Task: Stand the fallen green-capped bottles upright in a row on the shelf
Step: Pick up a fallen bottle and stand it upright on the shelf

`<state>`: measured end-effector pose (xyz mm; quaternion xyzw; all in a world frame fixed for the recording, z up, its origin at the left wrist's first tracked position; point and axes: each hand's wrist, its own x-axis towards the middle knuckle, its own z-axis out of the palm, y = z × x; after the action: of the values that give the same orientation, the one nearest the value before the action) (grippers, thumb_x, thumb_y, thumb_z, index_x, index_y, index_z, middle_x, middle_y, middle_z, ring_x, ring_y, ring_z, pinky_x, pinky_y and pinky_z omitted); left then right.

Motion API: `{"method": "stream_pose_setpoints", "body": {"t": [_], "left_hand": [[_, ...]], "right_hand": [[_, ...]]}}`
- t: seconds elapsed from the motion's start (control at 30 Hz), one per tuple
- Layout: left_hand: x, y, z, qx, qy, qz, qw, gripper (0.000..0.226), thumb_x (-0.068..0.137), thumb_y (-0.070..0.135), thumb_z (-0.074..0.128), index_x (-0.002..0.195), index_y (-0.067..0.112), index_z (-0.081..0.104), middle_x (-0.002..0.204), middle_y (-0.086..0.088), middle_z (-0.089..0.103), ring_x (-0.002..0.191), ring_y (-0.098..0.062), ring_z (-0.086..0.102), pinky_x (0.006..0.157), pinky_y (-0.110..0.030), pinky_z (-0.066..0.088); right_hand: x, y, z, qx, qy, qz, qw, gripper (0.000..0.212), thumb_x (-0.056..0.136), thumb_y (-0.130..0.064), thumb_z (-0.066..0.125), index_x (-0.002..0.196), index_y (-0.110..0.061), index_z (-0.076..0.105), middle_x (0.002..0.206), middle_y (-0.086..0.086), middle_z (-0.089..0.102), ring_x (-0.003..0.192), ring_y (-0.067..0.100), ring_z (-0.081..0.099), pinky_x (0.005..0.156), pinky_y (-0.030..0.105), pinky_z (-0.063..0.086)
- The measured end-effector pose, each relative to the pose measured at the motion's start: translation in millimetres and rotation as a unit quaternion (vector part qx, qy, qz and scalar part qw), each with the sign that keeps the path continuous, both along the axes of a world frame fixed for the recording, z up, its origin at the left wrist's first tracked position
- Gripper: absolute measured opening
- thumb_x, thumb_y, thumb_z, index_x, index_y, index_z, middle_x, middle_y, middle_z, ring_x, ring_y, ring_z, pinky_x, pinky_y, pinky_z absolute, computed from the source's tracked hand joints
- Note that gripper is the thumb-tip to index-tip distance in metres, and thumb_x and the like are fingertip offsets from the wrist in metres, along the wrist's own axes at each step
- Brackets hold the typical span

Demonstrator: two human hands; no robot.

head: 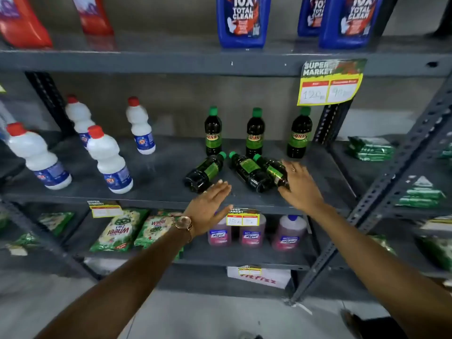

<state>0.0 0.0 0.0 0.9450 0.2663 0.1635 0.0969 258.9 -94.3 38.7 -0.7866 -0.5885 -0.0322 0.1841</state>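
Three dark green-capped bottles stand upright at the back of the grey middle shelf [159, 172]: left [213, 132], middle [254, 133], right [299, 134]. In front of them three more lie on their sides, caps pointing back: left [205, 172], middle [247, 171], right [272, 168]. My right hand [300, 187] rests on the base of the right fallen bottle, fingers wrapped loosely around it. My left hand [209, 206], flat with fingers apart, hovers at the shelf's front edge just beside the left fallen bottle's base.
White red-capped bottles [107, 160] stand on the left half of the same shelf. Blue jugs [242, 20] sit on the shelf above, with a yellow price tag [330, 84] hanging from it. Pink bottles [249, 232] and green packets [117, 231] fill the shelf below.
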Motion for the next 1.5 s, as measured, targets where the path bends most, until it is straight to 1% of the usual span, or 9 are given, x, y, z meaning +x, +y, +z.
{"method": "stream_pose_setpoints", "body": {"t": [0.13, 0.2, 0.43, 0.6, 0.77, 0.93, 1.07, 1.37, 1.5], "left_hand": [[22.3, 21.1, -24.6, -0.107, 0.059, 0.074, 0.99, 0.054, 0.097, 0.042, 0.035, 0.143, 0.014, 0.029, 0.156, -0.004, 0.026, 0.144, -0.017, 0.019, 0.112, -0.039, 0.032], [37.5, 30.1, -29.0, -0.124, 0.054, 0.092, 0.987, 0.052, 0.097, 0.04, 0.037, 0.142, 0.012, 0.032, 0.155, -0.007, 0.027, 0.143, -0.021, 0.023, 0.111, -0.042, 0.033], [64.1, 49.1, -46.8, -0.086, 0.029, 0.12, 0.989, 0.054, 0.095, 0.035, 0.038, 0.143, 0.012, 0.028, 0.155, -0.008, 0.026, 0.143, -0.024, 0.024, 0.112, -0.039, 0.03], [64.8, 48.9, -56.1, 0.006, 0.005, 0.109, 0.994, 0.057, 0.092, 0.038, 0.03, 0.137, 0.005, 0.04, 0.146, -0.014, 0.043, 0.136, -0.027, 0.039, 0.112, -0.036, 0.021], [66.3, 49.5, -57.2, 0.055, 0.007, 0.111, 0.992, 0.052, 0.09, 0.035, 0.035, 0.129, 0.004, 0.051, 0.135, -0.014, 0.056, 0.127, -0.026, 0.05, 0.109, -0.039, 0.027], [67.0, 49.7, -57.7, 0.072, 0.004, 0.12, 0.99, 0.049, 0.089, 0.034, 0.039, 0.127, 0.006, 0.055, 0.131, -0.012, 0.06, 0.124, -0.024, 0.053, 0.106, -0.036, 0.033], [66.5, 50.3, -57.7, 0.059, 0.005, 0.129, 0.99, 0.052, 0.089, 0.036, 0.037, 0.131, 0.009, 0.05, 0.137, -0.009, 0.054, 0.13, -0.022, 0.048, 0.107, -0.034, 0.033], [66.7, 50.9, -58.0, 0.044, 0.01, 0.132, 0.99, 0.057, 0.091, 0.043, 0.031, 0.136, 0.011, 0.043, 0.144, -0.009, 0.046, 0.135, -0.022, 0.04, 0.109, -0.037, 0.035], [67.0, 52.0, -61.0, 0.029, 0.016, 0.136, 0.99, 0.057, 0.092, 0.044, 0.03, 0.14, 0.015, 0.037, 0.149, -0.005, 0.04, 0.139, -0.018, 0.034, 0.109, -0.03, 0.027]], "right_hand": [[30.2, 32.6, -12.8, -0.158, 0.092, -0.073, 0.98, 0.091, 0.081, -0.034, 0.071, 0.146, 0.0, 0.019, 0.151, 0.022, 0.027, 0.137, 0.038, 0.026, 0.11, 0.045, 0.029], [38.9, 53.6, -16.9, -0.186, 0.104, -0.083, 0.974, 0.082, 0.078, -0.037, 0.073, 0.138, 0.001, 0.032, 0.143, 0.023, 0.037, 0.13, 0.038, 0.037, 0.105, 0.045, 0.035], [63.5, 91.4, -23.7, -0.205, 0.153, -0.087, 0.963, 0.051, 0.06, -0.042, 0.083, 0.083, -0.01, 0.05, 0.09, 0.007, 0.058, 0.079, 0.021, 0.057, 0.058, 0.028, 0.04], [81.2, 80.3, -47.6, 0.015, 0.284, -0.113, 0.952, 0.053, 0.058, -0.036, 0.085, 0.094, -0.012, 0.056, 0.088, 0.004, 0.06, 0.078, 0.02, 0.056, 0.058, 0.025, 0.042], [77.1, 75.1, -63.5, 0.269, 0.383, -0.093, 0.879, 0.079, 0.057, -0.032, 0.09, 0.119, -0.014, 0.043, 0.097, -0.01, 0.058, 0.089, -0.004, 0.059, 0.066, 0.001, 0.04], [74.0, 83.0, -67.6, 0.3, 0.415, -0.113, 0.851, 0.101, 0.047, -0.041, 0.093, 0.125, -0.017, 0.034, 0.103, -0.02, 0.056, 0.094, -0.008, 0.057, 0.078, 0.004, 0.043], [78.6, 81.8, -80.9, 0.289, 0.434, -0.091, 0.848, 0.088, 0.061, -0.03, 0.083, 0.134, -0.026, 0.034, 0.11, -0.012, 0.059, 0.096, -0.008, 0.058, 0.078, 0.008, 0.046], [70.0, 101.9, -73.7, 0.306, 0.352, -0.186, 0.865, 0.088, 0.049, -0.035, 0.092, 0.12, -0.005, 0.05, 0.117, 0.011, 0.048, 0.115, 0.029, 0.047, 0.098, 0.043, 0.043], [72.5, 92.8, -88.9, 0.297, 0.416, -0.131, 0.849, 0.072, 0.061, -0.012, 0.075, 0.128, -0.017, 0.048, 0.107, 0.0, 0.058, 0.1, 0.023, 0.059, 0.083, 0.029, 0.052]]}}
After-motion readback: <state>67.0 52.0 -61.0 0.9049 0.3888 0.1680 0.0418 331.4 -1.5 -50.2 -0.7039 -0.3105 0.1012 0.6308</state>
